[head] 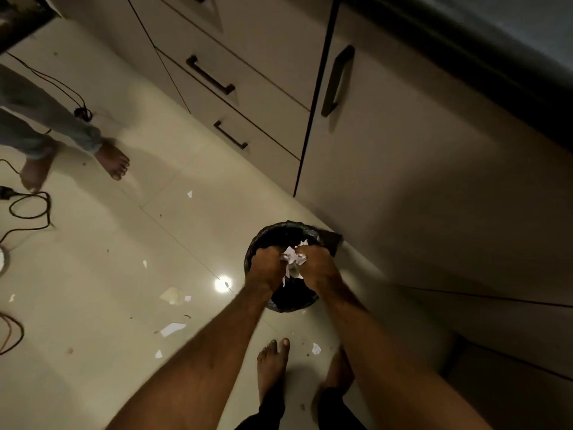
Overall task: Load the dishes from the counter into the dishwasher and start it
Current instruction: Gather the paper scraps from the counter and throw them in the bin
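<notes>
My left hand and right hand both clench a crumpled white paper wad over the round black-lined waste bin at six o'clock, presumably so scraps fall inside. I see no dishes or dishwasher.

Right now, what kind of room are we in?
Most likely a kitchen. Dark-handled drawers sit below a dark counter edge, and a black-lined bin stands on the tiled floor beside them. The left hand and right hand grip paper over it.
</notes>
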Action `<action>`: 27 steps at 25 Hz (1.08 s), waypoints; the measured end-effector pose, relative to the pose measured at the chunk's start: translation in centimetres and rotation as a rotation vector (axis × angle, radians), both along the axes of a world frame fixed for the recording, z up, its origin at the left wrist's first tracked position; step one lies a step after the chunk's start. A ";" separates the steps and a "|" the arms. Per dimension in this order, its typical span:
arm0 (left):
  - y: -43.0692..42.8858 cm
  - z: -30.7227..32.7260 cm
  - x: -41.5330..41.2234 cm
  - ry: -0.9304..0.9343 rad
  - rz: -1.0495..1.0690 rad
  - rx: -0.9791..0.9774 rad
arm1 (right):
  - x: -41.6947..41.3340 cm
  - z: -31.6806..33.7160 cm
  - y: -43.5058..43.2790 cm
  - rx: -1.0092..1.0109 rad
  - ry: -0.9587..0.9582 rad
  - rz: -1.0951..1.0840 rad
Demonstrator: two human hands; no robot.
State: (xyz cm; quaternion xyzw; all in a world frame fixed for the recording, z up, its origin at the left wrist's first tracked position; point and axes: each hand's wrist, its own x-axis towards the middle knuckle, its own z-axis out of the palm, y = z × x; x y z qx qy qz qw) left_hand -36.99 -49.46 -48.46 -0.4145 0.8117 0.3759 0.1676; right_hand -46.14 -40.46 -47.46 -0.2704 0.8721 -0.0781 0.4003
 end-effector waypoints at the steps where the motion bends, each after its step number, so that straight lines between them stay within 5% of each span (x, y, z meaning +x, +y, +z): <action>1: -0.1 -1.6 0.3 0.013 0.029 0.027 | -0.1 -1.3 -0.2 0.003 -0.039 -0.005; 11: -1.0 -5.4 0.7 -0.042 -0.149 0.103 | 0.6 -5.6 1.1 -0.070 -0.169 -0.067; 19: 1.4 3.8 1.5 -0.040 -0.539 -0.126 | 2.3 4.6 2.6 -0.013 0.017 0.037; 27: 7.0 20.7 0.8 -0.037 -0.941 -0.401 | 5.8 23.7 8.9 0.036 0.398 0.092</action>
